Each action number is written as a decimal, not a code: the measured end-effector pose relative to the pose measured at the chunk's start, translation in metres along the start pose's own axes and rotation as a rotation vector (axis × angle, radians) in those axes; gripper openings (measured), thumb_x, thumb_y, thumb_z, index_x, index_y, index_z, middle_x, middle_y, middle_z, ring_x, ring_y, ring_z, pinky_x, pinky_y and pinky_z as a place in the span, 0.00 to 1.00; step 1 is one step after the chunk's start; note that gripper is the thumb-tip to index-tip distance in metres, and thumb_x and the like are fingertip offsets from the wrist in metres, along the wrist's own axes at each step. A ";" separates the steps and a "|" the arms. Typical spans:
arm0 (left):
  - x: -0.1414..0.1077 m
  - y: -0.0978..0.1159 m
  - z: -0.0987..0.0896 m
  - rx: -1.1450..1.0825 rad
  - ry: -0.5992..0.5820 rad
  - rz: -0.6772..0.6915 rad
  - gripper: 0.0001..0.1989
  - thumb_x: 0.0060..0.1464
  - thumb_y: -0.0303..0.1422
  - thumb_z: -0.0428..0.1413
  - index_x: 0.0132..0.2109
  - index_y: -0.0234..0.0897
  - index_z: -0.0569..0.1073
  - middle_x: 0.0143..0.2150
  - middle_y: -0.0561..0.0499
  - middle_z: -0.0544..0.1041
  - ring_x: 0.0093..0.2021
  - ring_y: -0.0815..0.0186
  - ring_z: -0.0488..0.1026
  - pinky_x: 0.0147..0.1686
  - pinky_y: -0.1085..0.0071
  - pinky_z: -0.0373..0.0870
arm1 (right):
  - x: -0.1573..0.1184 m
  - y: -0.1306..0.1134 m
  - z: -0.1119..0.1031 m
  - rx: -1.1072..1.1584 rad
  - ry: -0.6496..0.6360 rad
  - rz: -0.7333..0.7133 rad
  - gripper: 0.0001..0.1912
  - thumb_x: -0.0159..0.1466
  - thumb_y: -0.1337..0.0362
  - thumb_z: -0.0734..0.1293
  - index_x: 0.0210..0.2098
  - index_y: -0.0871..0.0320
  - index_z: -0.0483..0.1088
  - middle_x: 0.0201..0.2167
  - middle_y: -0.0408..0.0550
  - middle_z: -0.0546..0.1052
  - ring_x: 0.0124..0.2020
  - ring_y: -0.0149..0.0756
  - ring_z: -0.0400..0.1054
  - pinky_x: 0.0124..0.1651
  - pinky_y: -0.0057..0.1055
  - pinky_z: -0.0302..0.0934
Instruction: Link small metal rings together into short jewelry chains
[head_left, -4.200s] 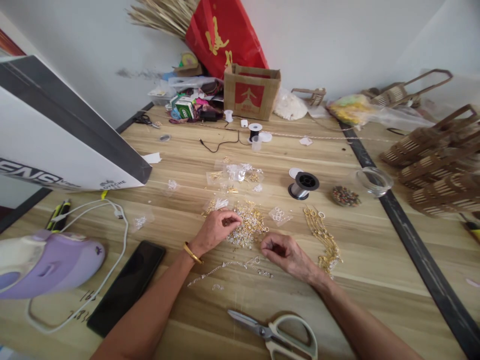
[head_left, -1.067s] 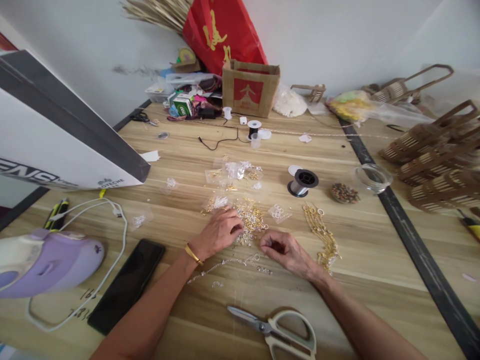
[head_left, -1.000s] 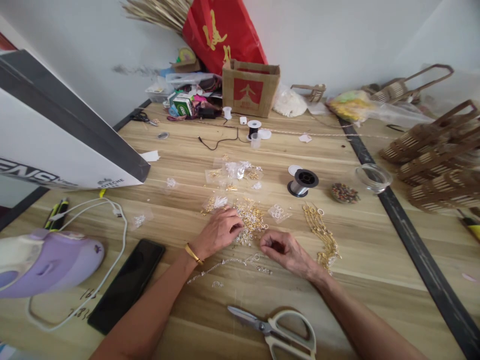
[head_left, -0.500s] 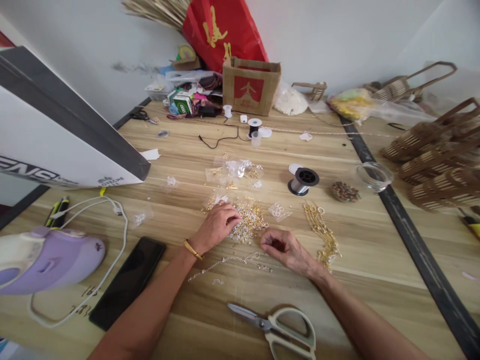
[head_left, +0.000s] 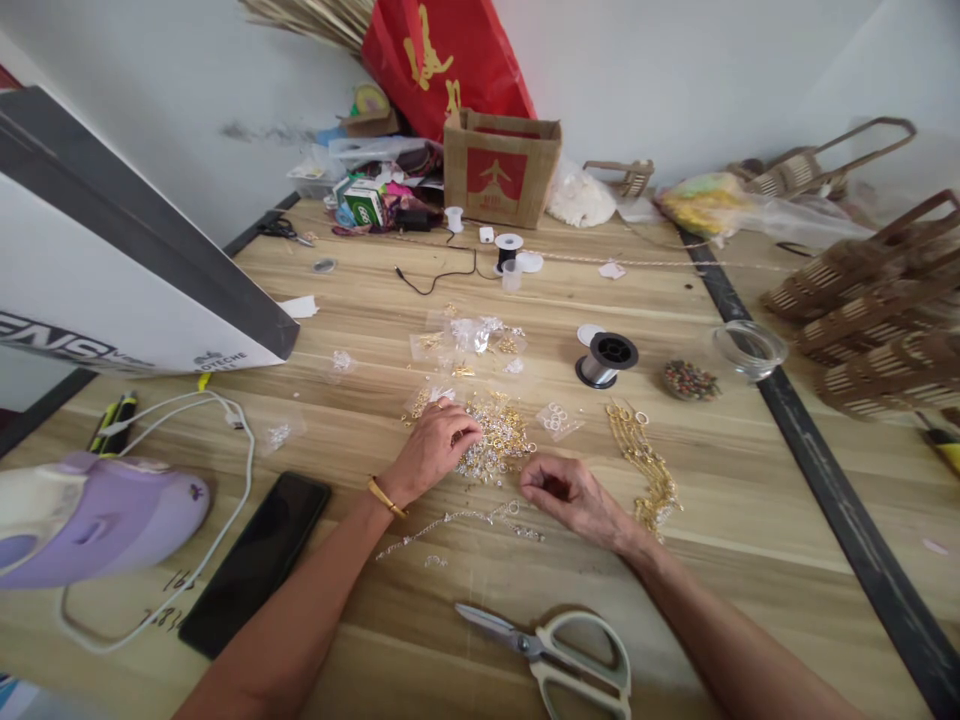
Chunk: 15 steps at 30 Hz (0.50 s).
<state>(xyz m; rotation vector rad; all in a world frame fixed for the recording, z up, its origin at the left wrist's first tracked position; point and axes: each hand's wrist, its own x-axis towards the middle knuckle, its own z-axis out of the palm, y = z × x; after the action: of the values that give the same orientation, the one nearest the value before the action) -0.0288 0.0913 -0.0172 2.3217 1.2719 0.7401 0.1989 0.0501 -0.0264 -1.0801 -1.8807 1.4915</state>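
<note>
My left hand (head_left: 436,445) rests at the left edge of a pile of small gold and silver beads and charms (head_left: 496,440), fingers curled together; anything between its fingertips is too small to name. Just right of the pile, my right hand (head_left: 564,490) lies on the table with its fingers bent round in a pinch, their contents hidden. A silver chain bracelet (head_left: 450,518) lies below the pile between my hands, with small clear pieces (head_left: 436,562) under it. Gold chains (head_left: 645,465) lie right of my right hand. A small bag of rings (head_left: 558,422) sits above it.
Scissors (head_left: 529,645) lie near the front edge. A black phone (head_left: 255,565) and purple device (head_left: 105,520) are at left. Behind stand a wire spool (head_left: 606,362), a bead bag (head_left: 688,381), tape (head_left: 750,350) and a paper bag (head_left: 499,170). Woven baskets (head_left: 877,310) stand at right.
</note>
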 end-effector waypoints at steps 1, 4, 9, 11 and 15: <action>0.000 0.000 0.000 -0.001 0.002 0.000 0.08 0.58 0.33 0.53 0.33 0.36 0.75 0.31 0.50 0.76 0.36 0.63 0.68 0.44 0.62 0.63 | 0.000 0.000 0.000 0.003 0.000 0.001 0.12 0.63 0.58 0.63 0.29 0.60 0.66 0.22 0.41 0.65 0.23 0.27 0.55 0.24 0.24 0.49; 0.000 0.000 0.000 0.003 0.004 0.004 0.08 0.57 0.32 0.54 0.34 0.36 0.75 0.31 0.50 0.77 0.36 0.63 0.69 0.44 0.61 0.64 | 0.000 0.000 0.000 0.012 -0.002 0.001 0.12 0.63 0.58 0.63 0.29 0.60 0.66 0.22 0.41 0.65 0.23 0.27 0.55 0.24 0.24 0.49; -0.001 -0.001 0.001 -0.007 0.014 0.000 0.04 0.56 0.29 0.55 0.35 0.37 0.76 0.32 0.50 0.78 0.37 0.62 0.69 0.44 0.62 0.64 | 0.000 0.000 0.000 0.009 0.004 -0.001 0.12 0.63 0.58 0.63 0.29 0.60 0.66 0.22 0.41 0.65 0.23 0.27 0.55 0.24 0.24 0.50; -0.001 -0.001 0.001 -0.011 0.018 -0.004 0.04 0.55 0.29 0.56 0.34 0.37 0.76 0.32 0.51 0.78 0.37 0.62 0.69 0.44 0.62 0.64 | 0.000 0.001 0.000 0.011 0.000 0.005 0.12 0.62 0.58 0.63 0.29 0.60 0.66 0.22 0.41 0.64 0.23 0.27 0.55 0.24 0.24 0.49; 0.000 0.002 -0.001 -0.021 0.026 0.004 0.03 0.54 0.27 0.56 0.34 0.37 0.75 0.32 0.50 0.78 0.37 0.62 0.70 0.44 0.62 0.65 | 0.000 0.003 0.000 0.010 -0.007 0.004 0.11 0.63 0.59 0.63 0.29 0.60 0.66 0.22 0.41 0.64 0.23 0.26 0.54 0.24 0.24 0.48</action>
<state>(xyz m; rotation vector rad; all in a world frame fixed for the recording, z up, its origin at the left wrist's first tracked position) -0.0278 0.0904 -0.0154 2.3058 1.2639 0.7835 0.1996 0.0502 -0.0291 -1.0760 -1.8748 1.5073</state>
